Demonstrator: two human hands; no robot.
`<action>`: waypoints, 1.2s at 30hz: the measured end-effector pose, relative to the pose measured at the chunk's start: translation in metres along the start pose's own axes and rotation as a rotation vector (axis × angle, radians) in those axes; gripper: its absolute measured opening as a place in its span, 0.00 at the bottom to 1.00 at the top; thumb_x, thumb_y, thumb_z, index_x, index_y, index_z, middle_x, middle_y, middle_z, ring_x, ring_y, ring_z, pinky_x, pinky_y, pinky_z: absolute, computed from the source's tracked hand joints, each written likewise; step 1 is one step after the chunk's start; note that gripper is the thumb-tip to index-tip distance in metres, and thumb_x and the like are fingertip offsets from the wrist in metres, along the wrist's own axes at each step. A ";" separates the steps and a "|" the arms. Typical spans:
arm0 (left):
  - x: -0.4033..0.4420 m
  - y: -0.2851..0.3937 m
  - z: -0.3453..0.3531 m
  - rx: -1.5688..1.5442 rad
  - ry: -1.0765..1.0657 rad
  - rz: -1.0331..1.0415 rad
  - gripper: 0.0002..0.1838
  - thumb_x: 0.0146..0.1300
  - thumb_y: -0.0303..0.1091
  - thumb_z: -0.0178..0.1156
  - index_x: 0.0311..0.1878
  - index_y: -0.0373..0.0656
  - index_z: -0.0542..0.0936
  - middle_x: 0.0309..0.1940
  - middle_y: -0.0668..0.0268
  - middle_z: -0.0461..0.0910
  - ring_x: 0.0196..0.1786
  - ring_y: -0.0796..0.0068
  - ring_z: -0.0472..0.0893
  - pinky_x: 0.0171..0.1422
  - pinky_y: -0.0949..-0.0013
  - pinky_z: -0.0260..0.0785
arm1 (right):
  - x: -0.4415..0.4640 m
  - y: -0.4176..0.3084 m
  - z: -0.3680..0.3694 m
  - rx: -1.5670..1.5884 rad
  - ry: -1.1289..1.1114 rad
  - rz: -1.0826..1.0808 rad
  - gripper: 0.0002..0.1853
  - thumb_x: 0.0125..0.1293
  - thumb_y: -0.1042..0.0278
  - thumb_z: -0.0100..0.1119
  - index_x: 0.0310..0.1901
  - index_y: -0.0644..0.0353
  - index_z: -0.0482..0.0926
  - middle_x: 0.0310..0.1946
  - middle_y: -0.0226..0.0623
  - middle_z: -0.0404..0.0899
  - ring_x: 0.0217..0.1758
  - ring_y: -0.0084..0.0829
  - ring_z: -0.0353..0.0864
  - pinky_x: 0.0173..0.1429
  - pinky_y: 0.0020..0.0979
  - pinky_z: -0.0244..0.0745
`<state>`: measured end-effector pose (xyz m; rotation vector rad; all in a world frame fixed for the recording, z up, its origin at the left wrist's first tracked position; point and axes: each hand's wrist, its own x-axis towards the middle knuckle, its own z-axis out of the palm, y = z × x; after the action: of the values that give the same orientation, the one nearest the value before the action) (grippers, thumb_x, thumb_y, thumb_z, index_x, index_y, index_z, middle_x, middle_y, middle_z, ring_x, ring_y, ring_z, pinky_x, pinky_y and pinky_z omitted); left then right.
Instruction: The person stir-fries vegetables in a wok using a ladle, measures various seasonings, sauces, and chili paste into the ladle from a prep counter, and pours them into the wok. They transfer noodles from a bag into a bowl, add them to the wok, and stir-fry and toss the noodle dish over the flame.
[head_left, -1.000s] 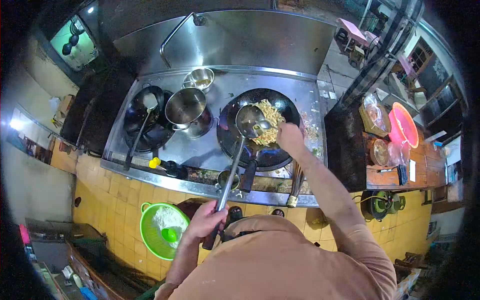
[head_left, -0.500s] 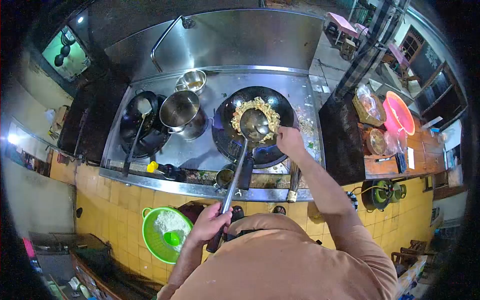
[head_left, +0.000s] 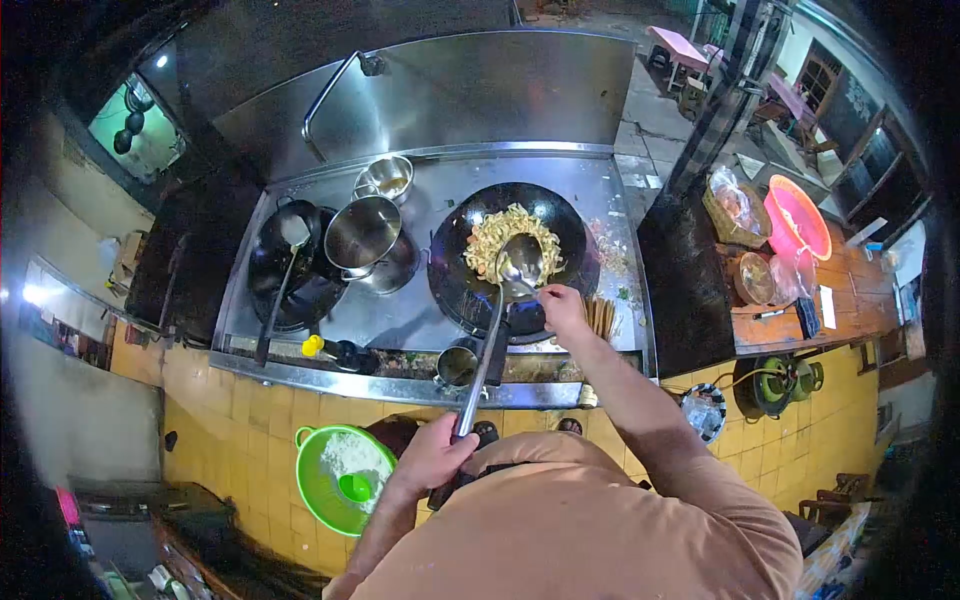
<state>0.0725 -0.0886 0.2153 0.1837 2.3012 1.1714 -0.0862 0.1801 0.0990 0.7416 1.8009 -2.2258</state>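
Note:
My left hand (head_left: pixel 437 452) is closed around the handle of a long metal ladle (head_left: pixel 493 350), near the front of my shirt. The ladle's bowl rests over the noodle-like fried food (head_left: pixel 497 235) in a large black wok (head_left: pixel 462 292). With closed fingers, my right hand (head_left: pixel 563 309) grips what looks like a small metal spoon (head_left: pixel 522 286). Its shiny end reaches into or over the ladle's bowl; glare hides which. Just right of that hand, a bundle of thin bamboo sticks (head_left: pixel 600 316) stands beside the wok.
Left on the steel stove are a tall pot (head_left: pixel 362 240), a small metal bowl (head_left: pixel 388 178) and a dark wok (head_left: pixel 270 285) with another ladle. A yellow-capped bottle (head_left: pixel 340 352) and metal cup (head_left: pixel 458 364) line the front. Below sits a green basket (head_left: pixel 312 480) of white food.
My right hand has moved left and slightly down, toward the ladle, and a shiny spoon end now shows there. The ladle's bowl has shifted right, uncovering more food.

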 end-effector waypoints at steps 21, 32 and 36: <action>-0.001 -0.006 0.007 -0.689 -0.162 -0.110 0.08 0.65 0.30 0.56 0.43 0.36 0.71 0.25 0.69 0.72 0.26 0.82 0.72 0.28 0.74 0.69 | -0.004 -0.046 -0.040 -1.138 0.281 -0.831 0.06 0.57 0.72 0.53 0.31 0.61 0.80 0.25 0.52 0.78 0.34 0.52 0.81 0.39 0.47 0.75; -0.002 -0.002 0.013 -0.303 -0.048 -0.026 0.09 0.63 0.33 0.57 0.37 0.37 0.73 0.23 0.68 0.75 0.26 0.81 0.75 0.30 0.72 0.68 | -0.015 0.012 -0.016 -0.943 0.214 -0.544 0.07 0.57 0.70 0.53 0.31 0.60 0.80 0.30 0.53 0.80 0.37 0.52 0.80 0.40 0.43 0.75; -0.005 0.014 0.002 -0.128 -0.118 -0.084 0.11 0.63 0.32 0.57 0.44 0.36 0.73 0.26 0.70 0.74 0.29 0.82 0.74 0.31 0.75 0.68 | -0.017 0.018 0.005 -0.356 0.151 -0.157 0.07 0.58 0.69 0.59 0.31 0.63 0.81 0.22 0.40 0.79 0.22 0.34 0.77 0.29 0.35 0.71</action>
<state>0.0759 -0.0800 0.2270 0.1052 2.1034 1.2276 -0.0653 0.1676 0.0920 0.7309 2.3182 -1.8943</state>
